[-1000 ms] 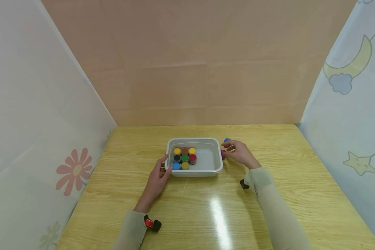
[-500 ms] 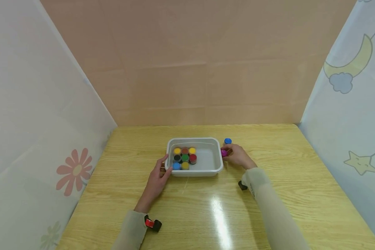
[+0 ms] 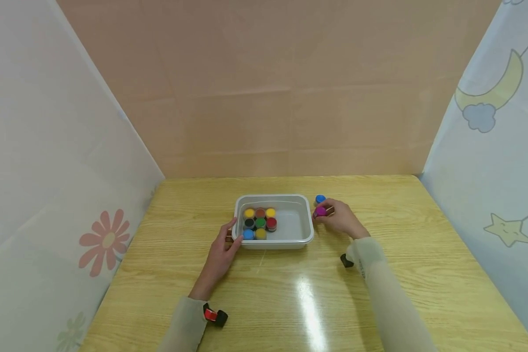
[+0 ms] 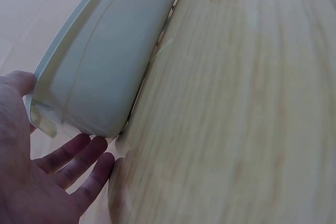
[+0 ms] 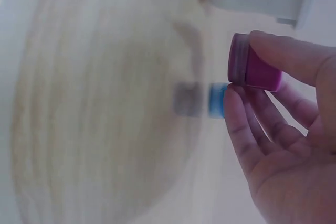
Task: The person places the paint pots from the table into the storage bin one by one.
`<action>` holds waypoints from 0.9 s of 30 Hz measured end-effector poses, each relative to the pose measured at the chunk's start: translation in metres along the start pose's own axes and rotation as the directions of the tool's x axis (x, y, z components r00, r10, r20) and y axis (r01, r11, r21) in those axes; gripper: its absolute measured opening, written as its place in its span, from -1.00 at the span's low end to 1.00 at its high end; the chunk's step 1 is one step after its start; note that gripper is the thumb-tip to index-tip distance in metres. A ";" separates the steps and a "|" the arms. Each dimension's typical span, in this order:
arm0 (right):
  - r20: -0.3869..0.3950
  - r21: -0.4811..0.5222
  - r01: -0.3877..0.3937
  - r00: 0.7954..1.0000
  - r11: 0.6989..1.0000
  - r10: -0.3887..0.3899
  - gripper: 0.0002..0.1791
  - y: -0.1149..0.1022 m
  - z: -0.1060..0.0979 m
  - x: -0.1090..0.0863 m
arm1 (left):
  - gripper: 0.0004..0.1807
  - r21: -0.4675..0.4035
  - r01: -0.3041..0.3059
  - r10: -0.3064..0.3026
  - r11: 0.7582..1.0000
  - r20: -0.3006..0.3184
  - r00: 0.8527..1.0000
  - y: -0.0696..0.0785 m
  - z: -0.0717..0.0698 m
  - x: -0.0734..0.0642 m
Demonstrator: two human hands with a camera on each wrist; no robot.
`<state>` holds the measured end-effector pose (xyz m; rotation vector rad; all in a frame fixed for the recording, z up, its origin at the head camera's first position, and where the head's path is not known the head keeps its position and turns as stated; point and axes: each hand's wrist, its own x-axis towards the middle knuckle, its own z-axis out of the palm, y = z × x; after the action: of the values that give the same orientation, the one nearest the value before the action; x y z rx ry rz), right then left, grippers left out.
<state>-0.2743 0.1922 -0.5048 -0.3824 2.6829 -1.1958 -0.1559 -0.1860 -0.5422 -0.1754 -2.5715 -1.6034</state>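
Observation:
My right hand [image 3: 340, 217] pinches a small magenta paint pot [image 3: 319, 211] between thumb and fingers, just off the tray's right end. In the right wrist view the magenta pot [image 5: 255, 65] lies sideways in the grip, lifted off the table. A blue-lidded paint pot [image 3: 320, 199] stands on the table behind that hand. My left hand [image 3: 220, 256] holds the left end of the white plastic tray [image 3: 286, 241]; in the left wrist view its thumb is on the rim and its fingers touch the wall. Several paint pots [image 3: 260, 222] with coloured lids stand grouped in the tray's left part.
The wooden table [image 3: 264, 298] has a patterned wall sheet [image 3: 114, 195] on its left, another [image 3: 484, 171] on its right and a tan sheet [image 3: 286, 127] along the back. Inside the tray, the right part of the floor is bare.
My right hand has taken hold of the magenta pot, lifted it and tilted it, moving slightly right from the tray's end. The left hand and the tray have stayed in place.

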 end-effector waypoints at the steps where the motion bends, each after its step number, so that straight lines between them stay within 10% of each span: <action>1: -0.011 0.004 0.000 1.000 1.000 0.000 -0.66 -0.001 -0.002 -0.001 | -0.36 -0.001 0.002 -0.002 1.000 0.000 1.000 0.001 0.000 0.000; 27: -0.117 0.233 0.168 0.983 0.958 -0.144 -0.62 -0.057 -0.043 -0.026 | -0.35 -0.014 0.008 -0.008 1.000 -0.007 1.000 -0.003 0.001 0.000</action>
<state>-0.2516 0.1937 -0.4321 -0.5174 2.5832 -1.6073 -0.1567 -0.1862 -0.5449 -0.1614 -2.5596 -1.6223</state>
